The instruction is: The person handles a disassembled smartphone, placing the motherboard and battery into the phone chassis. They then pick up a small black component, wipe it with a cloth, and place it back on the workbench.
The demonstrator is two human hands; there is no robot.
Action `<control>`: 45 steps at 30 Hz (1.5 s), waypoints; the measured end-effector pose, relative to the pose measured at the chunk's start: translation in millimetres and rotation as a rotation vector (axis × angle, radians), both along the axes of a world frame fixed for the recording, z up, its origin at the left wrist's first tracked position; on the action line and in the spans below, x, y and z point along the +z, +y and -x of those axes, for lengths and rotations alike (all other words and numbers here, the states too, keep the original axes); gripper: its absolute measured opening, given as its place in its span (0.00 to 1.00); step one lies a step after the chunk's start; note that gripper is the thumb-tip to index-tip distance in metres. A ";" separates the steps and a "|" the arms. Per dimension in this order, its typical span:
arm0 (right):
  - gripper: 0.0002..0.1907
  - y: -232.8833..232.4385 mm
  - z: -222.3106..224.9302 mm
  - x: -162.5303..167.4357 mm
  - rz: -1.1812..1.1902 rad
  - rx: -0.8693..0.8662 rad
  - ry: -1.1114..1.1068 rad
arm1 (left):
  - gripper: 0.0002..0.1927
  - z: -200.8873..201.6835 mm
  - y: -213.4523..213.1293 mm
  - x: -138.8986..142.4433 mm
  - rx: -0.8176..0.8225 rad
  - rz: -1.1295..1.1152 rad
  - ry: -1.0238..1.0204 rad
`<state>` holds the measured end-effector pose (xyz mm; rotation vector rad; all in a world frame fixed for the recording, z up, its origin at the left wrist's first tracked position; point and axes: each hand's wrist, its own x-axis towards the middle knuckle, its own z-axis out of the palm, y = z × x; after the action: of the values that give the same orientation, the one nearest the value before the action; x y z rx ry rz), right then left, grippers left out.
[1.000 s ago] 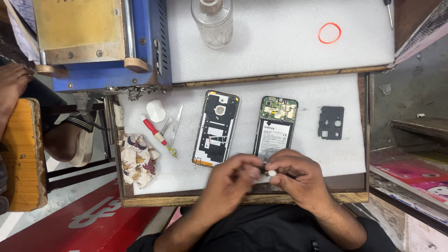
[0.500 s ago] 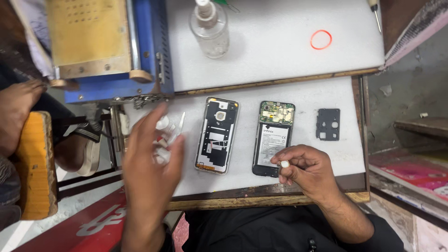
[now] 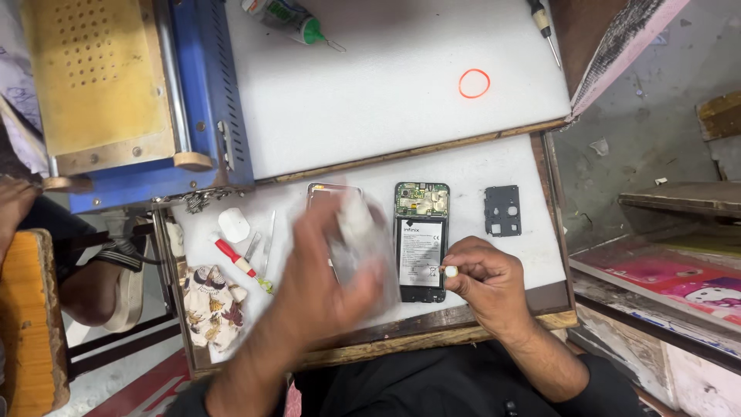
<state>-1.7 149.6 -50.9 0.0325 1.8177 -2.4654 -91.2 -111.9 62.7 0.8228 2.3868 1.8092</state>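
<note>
The left hand, blurred in motion, now grips a clear plastic bottle over the table, having reached left half a second ago. The right hand pinches a small white cap beside the opened phone, whose battery bears a white rectangular label. A green-capped tube lies above, an orange ring rightward.
</note>
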 end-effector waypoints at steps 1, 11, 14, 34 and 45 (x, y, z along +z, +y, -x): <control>0.14 1.0 0.2 -2.0 -0.044 0.004 -0.005 | 0.32 -26.9 -2.8 2.1 -0.057 0.178 -0.101; 0.14 -10.5 -10.5 -16.9 0.017 0.092 -0.034 | 0.34 -86.5 23.6 -26.7 -0.064 0.314 0.136; 0.13 -8.8 -10.3 -13.5 -0.037 0.099 -0.036 | 0.34 -86.4 27.3 -25.3 -0.050 0.362 0.159; 0.13 2.8 -17.5 -27.1 -0.009 0.104 -0.018 | 0.39 -67.7 28.4 -28.3 0.067 0.342 0.338; 0.13 -10.3 -27.2 -14.6 0.077 0.077 -0.065 | 0.46 57.7 -5.8 11.8 0.506 0.428 0.523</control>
<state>25.5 139.4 -65.4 0.0364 1.6648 -2.4496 -148.9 -117.7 74.5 0.7533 3.4048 1.1799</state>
